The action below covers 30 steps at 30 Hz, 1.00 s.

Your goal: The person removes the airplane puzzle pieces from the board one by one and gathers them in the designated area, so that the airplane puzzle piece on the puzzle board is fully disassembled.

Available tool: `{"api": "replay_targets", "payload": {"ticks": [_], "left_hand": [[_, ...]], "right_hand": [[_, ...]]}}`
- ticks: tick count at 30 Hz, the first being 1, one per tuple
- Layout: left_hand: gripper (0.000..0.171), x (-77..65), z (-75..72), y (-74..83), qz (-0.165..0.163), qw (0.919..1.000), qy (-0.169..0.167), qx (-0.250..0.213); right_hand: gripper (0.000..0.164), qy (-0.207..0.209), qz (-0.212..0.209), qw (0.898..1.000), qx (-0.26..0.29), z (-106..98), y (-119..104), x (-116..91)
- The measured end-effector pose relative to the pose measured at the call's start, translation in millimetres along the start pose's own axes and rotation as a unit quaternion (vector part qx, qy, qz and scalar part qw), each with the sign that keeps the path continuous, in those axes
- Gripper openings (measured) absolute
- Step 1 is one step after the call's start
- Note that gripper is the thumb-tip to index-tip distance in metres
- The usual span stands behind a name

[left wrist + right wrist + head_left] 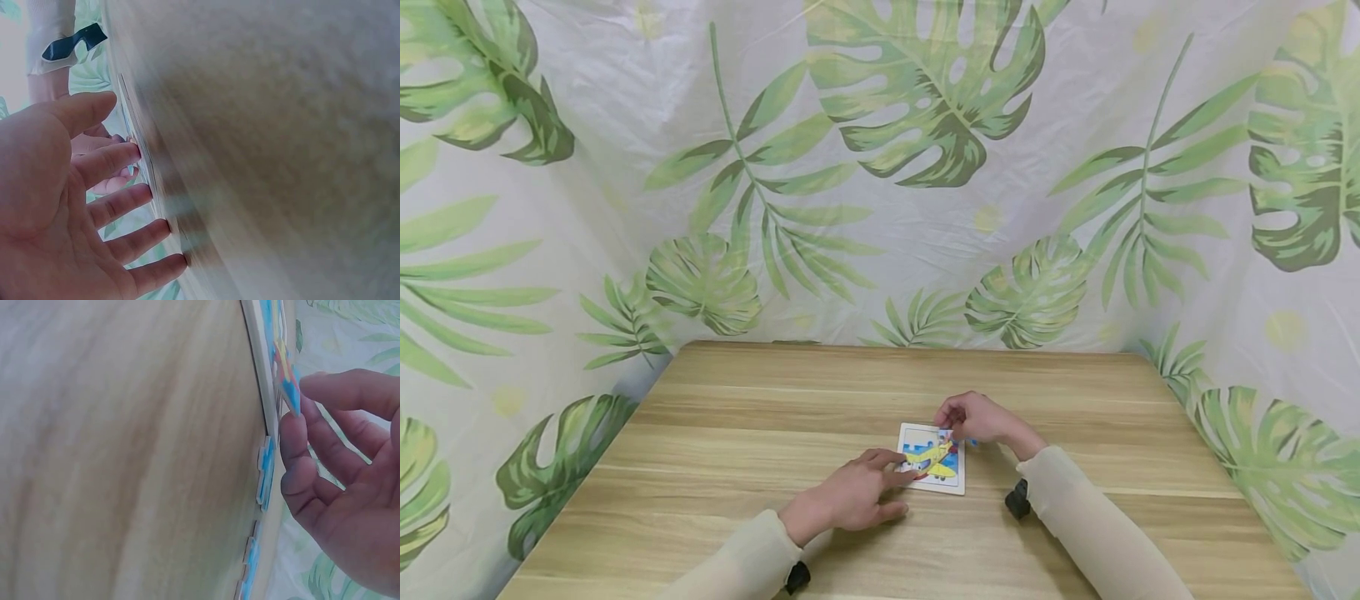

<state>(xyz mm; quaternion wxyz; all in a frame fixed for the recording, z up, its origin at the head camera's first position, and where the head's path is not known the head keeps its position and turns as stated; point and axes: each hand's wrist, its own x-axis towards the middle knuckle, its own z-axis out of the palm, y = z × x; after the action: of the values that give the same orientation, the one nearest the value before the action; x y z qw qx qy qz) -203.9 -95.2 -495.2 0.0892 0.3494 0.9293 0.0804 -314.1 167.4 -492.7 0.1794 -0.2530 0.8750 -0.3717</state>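
Observation:
A square jigsaw puzzle with a white frame (951,491) lies on the table and shows a yellow airplane on blue. Bare backing shows in its upper left part. My left hand (857,493) rests its fingertips at the puzzle's left edge, fingers spread and mostly straight in the left wrist view. Over the upper right corner, my right hand (983,419) pinches a puzzle piece (289,381) between thumb and fingers. That piece is tilted, coloured blue, yellow and red. Whether it touches the board cannot be told.
Loose blue puzzle pieces (267,474) lie on the table beside the frame, partly hidden by my right hand in the head view. The wooden table (737,400) ends at a leaf-patterned cloth (917,250) behind it and along both sides.

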Motion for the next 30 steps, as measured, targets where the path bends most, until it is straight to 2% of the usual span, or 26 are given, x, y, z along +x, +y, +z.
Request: {"api": "replay_targets", "payload": {"ticks": [19, 30], "left_hand": [[0.053, -0.3, 0.3, 0.5, -0.003, 1.0, -0.004, -0.002], [0.054, -0.5, 0.9, -0.4, 0.001, 1.0, -0.001, 0.001]], "right_hand": [[0.019, 0.037, 0.028, 0.999, 0.013, 3.3, 1.8, -1.3], [0.015, 0.04, 0.021, 0.999, 0.025, 1.9, 3.1, -1.7]]}}
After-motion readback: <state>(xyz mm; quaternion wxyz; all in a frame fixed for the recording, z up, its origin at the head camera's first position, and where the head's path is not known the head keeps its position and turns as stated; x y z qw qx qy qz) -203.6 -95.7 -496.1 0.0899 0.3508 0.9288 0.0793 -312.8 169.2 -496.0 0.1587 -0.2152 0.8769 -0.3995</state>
